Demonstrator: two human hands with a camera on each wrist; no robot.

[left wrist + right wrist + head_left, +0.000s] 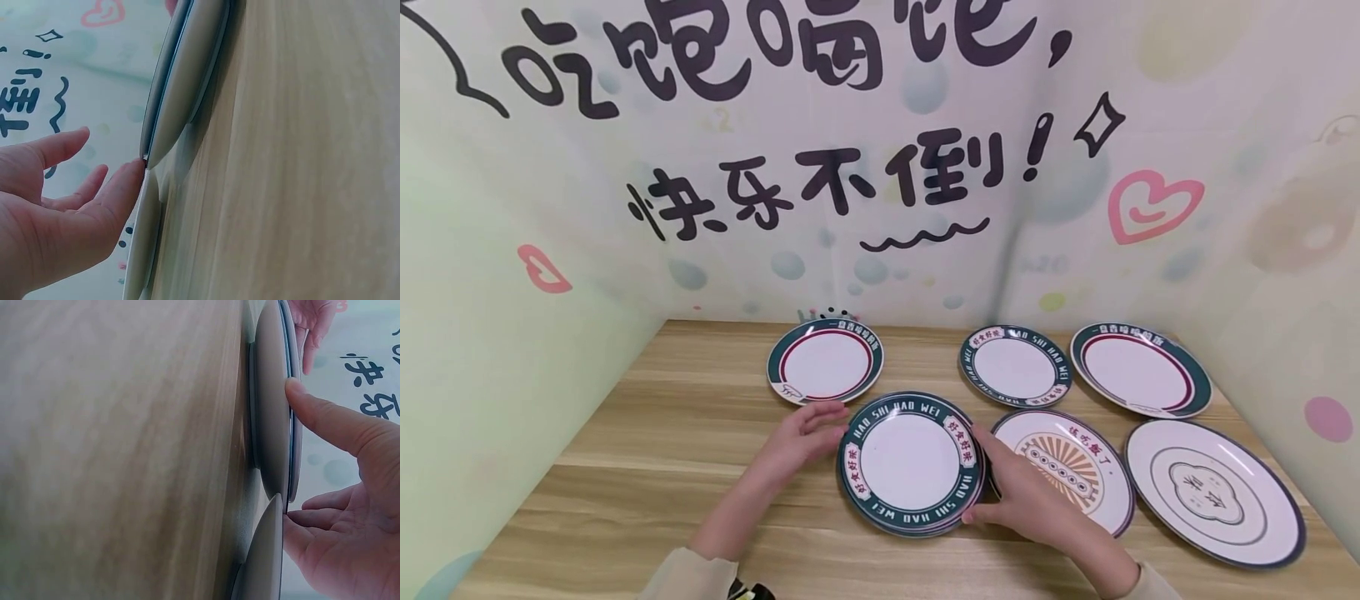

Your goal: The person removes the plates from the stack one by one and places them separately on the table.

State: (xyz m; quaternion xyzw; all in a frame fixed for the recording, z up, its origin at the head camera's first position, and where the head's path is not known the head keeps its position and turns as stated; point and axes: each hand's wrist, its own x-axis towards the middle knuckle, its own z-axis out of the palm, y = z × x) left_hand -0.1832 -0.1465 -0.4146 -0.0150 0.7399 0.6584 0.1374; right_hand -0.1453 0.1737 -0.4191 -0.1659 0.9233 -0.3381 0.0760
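Observation:
Two stacked plates stand at the middle of the wooden table (647, 467); the upper green-rimmed plate (910, 462) has a white centre and lettering. Below it, the lower plate (272, 419) shows edge-on in the right wrist view. My left hand (801, 446) is at the stack's left edge, one fingertip right at the rim and the other fingers spread. On the right side, my right hand (1030, 496) touches the rim with its thumb and fingers set wide apart, fairly straight. Its fingers overlap a white plate with an orange sunburst print (1060, 458).
Behind the stack lies a green-rimmed plate with a red ring (826, 362). A smaller lettered plate (1015, 365) and an oval green-rimmed plate (1138, 371) lie at the back right. A large white oval plate (1255, 517) sits far right. A printed wall (820, 275) rises behind.

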